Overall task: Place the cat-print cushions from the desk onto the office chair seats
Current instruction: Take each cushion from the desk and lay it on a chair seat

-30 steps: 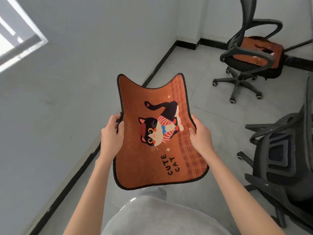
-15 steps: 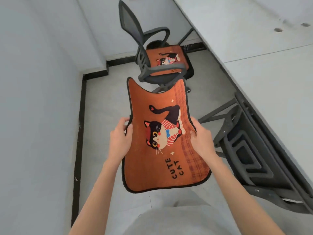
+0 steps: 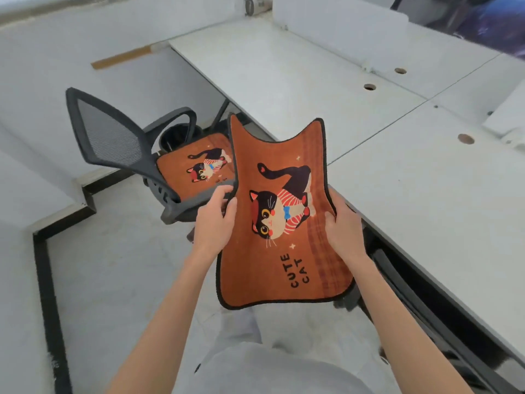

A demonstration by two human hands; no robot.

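Observation:
I hold an orange cat-print cushion [image 3: 281, 217] in the air in front of me, print facing up, with "CUTE CAT" written on it. My left hand [image 3: 214, 223] grips its left edge and my right hand [image 3: 342, 228] grips its right edge. Beyond it, a black mesh-backed office chair [image 3: 110, 135] stands with a second cat-print cushion [image 3: 196, 167] lying flat on its seat. The held cushion hides part of that seat.
A long white desk [image 3: 412, 177] with round cable holes runs along the right side. White divider panels [image 3: 335, 27] stand at its back. Dark chair parts [image 3: 420, 302] show under the desk edge at right. Grey floor [image 3: 113, 274] with black skirting lies at left.
My view has swung to the right, from the wall and floor toward the desk. The chair with the cushion now sits closer at left. Both hands keep the same grip on the cushion.

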